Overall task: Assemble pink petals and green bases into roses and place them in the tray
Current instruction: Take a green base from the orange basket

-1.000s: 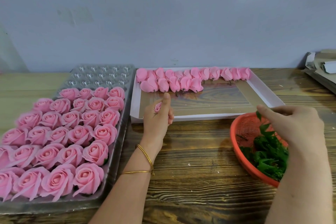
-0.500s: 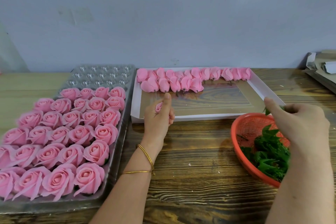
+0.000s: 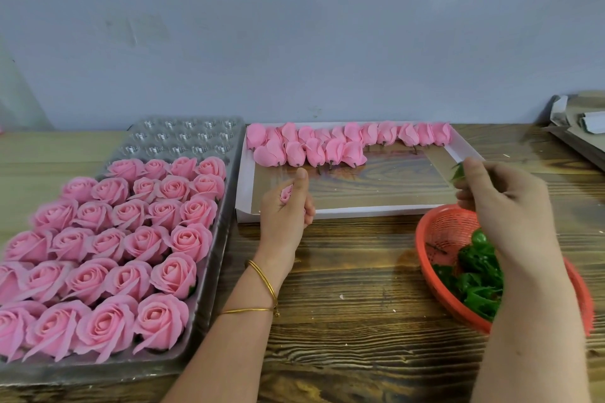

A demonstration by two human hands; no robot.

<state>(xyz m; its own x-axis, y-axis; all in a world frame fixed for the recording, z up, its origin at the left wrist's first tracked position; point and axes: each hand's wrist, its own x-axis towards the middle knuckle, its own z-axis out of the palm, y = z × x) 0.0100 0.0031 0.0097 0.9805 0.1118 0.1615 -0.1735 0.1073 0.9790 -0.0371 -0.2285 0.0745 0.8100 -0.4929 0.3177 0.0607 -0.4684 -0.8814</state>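
Observation:
My left hand (image 3: 288, 206) grips a pink petal bud (image 3: 287, 194) upright in front of the white box (image 3: 327, 214); only the bud's tip shows between thumb and fingers. My right hand (image 3: 501, 203) is raised above the orange basket (image 3: 440, 239) and pinches a green base (image 3: 458, 172) between thumb and fingers. More green bases (image 3: 474, 278) lie in the basket. Several pink petal buds (image 3: 327, 147) line the far side of the white box. Several finished pink roses (image 3: 131, 239) fill the clear plastic tray (image 3: 183, 137) at the left.
The wooden table (image 3: 353, 288) runs under everything, bounded by a grey wall behind. Grey cardboard pieces (image 3: 576, 127) lie at the far right edge. The tray's back rows are bare cups. Gold bangles sit on my left wrist.
My right hand has risen out of the orange basket with a green base and moved up and left toward the white box. My left hand has stayed in place with the bud.

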